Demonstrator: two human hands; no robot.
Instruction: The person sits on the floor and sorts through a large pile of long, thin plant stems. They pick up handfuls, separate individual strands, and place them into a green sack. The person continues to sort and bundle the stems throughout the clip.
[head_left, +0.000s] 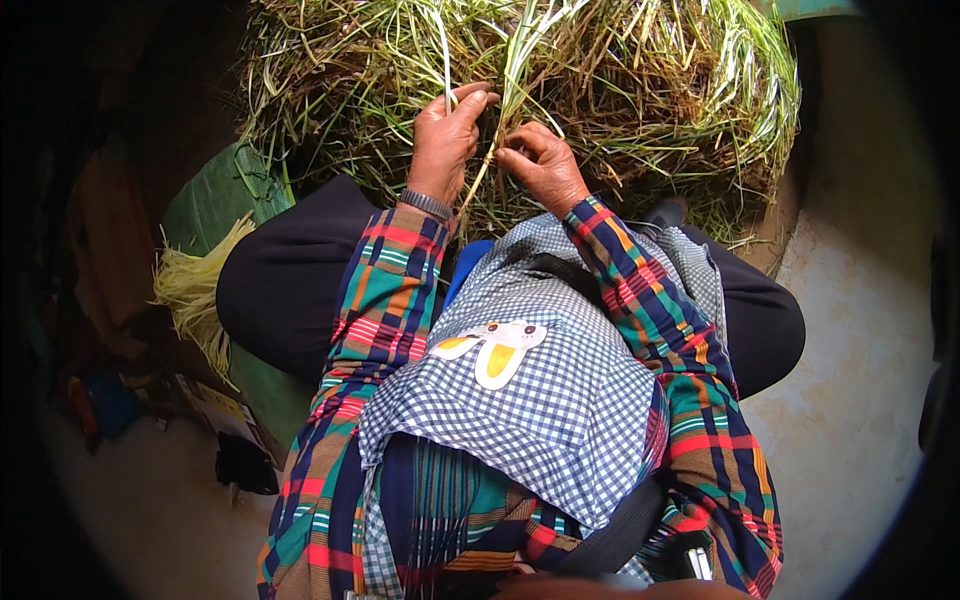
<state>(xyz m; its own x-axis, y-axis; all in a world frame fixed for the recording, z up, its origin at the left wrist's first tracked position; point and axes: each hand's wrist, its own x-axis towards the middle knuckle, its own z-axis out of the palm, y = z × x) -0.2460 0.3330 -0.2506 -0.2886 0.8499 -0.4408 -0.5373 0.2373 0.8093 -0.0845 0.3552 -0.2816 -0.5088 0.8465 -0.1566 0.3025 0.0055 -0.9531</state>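
Note:
My left hand (448, 139), with a metal-banded watch (426, 203) at the wrist, holds a pale stalk (448, 60) that rises between thumb and fingers. My right hand (544, 165) pinches, with thumb and index finger, a leafy plant stem (487, 159). This stem slants between both hands, its green leaves upward and its thin yellowish lower end toward my lap. Behind and beneath the hands lies a large heap of green and brown grassy stalks (637, 97).
Pale yellow stalks (196, 292) lie in a bundle by my left knee, on a green sack (214, 191). A black object (244, 463) and a printed box (217, 409) are at the lower left. Concrete floor (832, 427) shows at the right.

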